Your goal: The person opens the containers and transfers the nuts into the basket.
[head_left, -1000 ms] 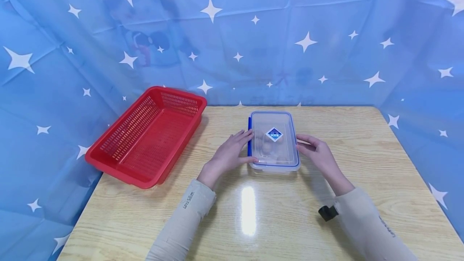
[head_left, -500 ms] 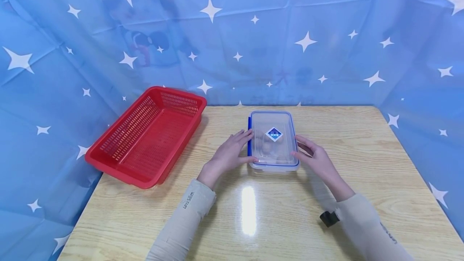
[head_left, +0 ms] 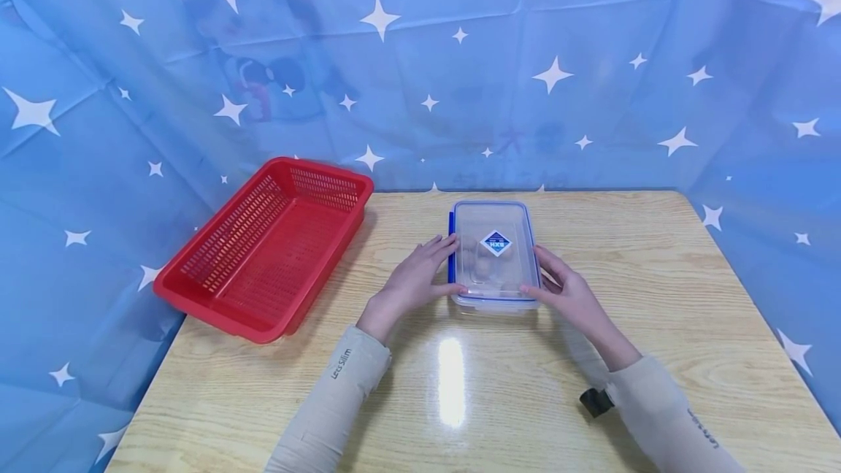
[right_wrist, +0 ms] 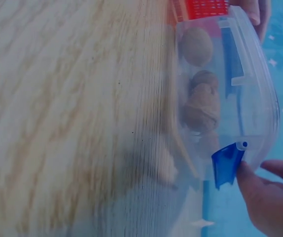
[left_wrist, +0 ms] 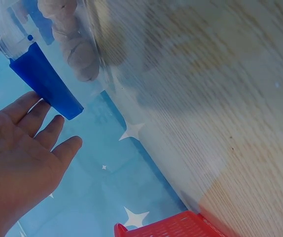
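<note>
A clear plastic food container [head_left: 469, 217] with a blue-rimmed lid lies on the wooden table. Several brown, roundish lumps [right_wrist: 200, 106] show through its wall; their kind is unclear. My left hand [head_left: 414, 276] rests along the left side, thumb on the lid's near corner. In the left wrist view its fairly straight fingers touch a blue latch [left_wrist: 48, 81] that angles away from the wall. On the other side is my right hand [head_left: 578, 301], thumb on the lid's near right part and fingers against the side. A fingertip touches another blue latch [right_wrist: 228, 163], swung outward.
To the left stands a red perforated plastic basket [head_left: 276, 261] on the table [head_left: 420, 400]. A blue curtain [head_left: 420, 71] with white stars hangs behind the table and along both sides. A black object [head_left: 596, 401] sits by the right sleeve.
My right hand has shifted slightly, its thumb moving leftward from the container's right side onto the lid. My left hand and the container stay nearly where they were.
</note>
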{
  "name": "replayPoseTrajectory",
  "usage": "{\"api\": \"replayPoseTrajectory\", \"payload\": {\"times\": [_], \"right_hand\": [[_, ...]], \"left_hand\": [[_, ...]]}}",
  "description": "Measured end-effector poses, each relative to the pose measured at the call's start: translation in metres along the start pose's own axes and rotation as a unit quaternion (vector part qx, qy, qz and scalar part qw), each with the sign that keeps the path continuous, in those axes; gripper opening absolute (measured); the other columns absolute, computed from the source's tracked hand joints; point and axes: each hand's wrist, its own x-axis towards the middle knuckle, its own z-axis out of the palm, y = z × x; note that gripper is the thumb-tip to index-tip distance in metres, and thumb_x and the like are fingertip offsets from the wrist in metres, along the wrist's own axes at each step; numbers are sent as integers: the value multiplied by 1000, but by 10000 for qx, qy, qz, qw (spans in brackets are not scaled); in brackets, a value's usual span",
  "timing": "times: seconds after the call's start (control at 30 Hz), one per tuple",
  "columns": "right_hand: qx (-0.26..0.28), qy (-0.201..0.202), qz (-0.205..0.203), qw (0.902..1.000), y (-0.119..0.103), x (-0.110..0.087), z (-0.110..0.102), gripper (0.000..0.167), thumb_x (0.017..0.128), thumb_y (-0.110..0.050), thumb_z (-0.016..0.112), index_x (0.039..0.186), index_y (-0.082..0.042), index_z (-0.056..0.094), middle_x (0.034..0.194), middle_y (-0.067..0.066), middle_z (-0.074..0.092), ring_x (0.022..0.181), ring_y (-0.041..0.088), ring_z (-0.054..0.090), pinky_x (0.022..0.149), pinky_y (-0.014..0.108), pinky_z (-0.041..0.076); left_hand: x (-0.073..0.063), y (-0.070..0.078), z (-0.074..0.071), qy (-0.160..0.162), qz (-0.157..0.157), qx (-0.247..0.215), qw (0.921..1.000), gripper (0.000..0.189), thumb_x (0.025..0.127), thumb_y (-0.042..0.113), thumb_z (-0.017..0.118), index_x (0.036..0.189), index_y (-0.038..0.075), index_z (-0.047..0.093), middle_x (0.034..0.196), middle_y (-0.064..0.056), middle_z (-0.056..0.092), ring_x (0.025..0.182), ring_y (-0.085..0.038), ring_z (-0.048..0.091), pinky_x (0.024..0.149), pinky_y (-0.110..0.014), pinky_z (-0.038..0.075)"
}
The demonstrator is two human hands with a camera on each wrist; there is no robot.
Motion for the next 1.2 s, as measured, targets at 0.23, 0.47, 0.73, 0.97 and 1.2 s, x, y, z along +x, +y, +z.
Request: {"api": "replayPoseTrajectory", "payload": {"times": [0.23, 0.47, 0.73, 0.97, 1.2], "right_hand": [[-107, -93, -35, 9999, -2, -4, 2, 83, 94, -10, 69, 157, 2, 16, 167, 21, 7, 148, 47, 23, 112, 25, 34], [-555, -54, -200, 9982, 1, -4, 6, 92, 91, -10, 72, 159, 0, 11, 167, 22, 7, 148, 49, 21, 114, 46, 28], [-854, -65, -141, 9962, 4, -5, 9, 102, 88, -17, 77, 160, -6, 6, 167, 20, 6, 149, 48, 21, 116, 50, 26], [-740, -69, -154, 9971, 5, -4, 12, 108, 84, -14, 80, 160, -7, 4, 167, 20, 7, 151, 44, 21, 117, 44, 23], [-714, 22, -165, 9973, 4, -5, 14, 108, 83, -13, 81, 160, -5, 5, 166, 23, 7, 149, 47, 22, 117, 48, 24]], "left_hand": [[-1, 0, 0, 3, 10, -27, 10000, 89, 87, 58, 66, 159, 22, 27, 168, 6, 20, 157, -17, 14, 128, -37, 16], [-1, 2, 0, -34, -101, -287, 9995, 90, 87, 56, 68, 159, 24, 25, 168, 7, 19, 154, -28, 25, 124, -48, 25], [-1, 5, -2, -122, -219, -601, 9979, 91, 87, 54, 69, 159, 24, 24, 168, 7, 17, 154, -26, 25, 122, -45, 31], [-1, 5, -1, -121, -220, -996, 9947, 89, 87, 49, 72, 159, 22, 26, 168, 6, 18, 154, -20, 23, 124, -41, 29], [0, 5, 0, 0, -253, -1369, 9903, 87, 87, 43, 75, 157, 19, 30, 168, 4, 20, 154, -23, 24, 124, -43, 28]]}}
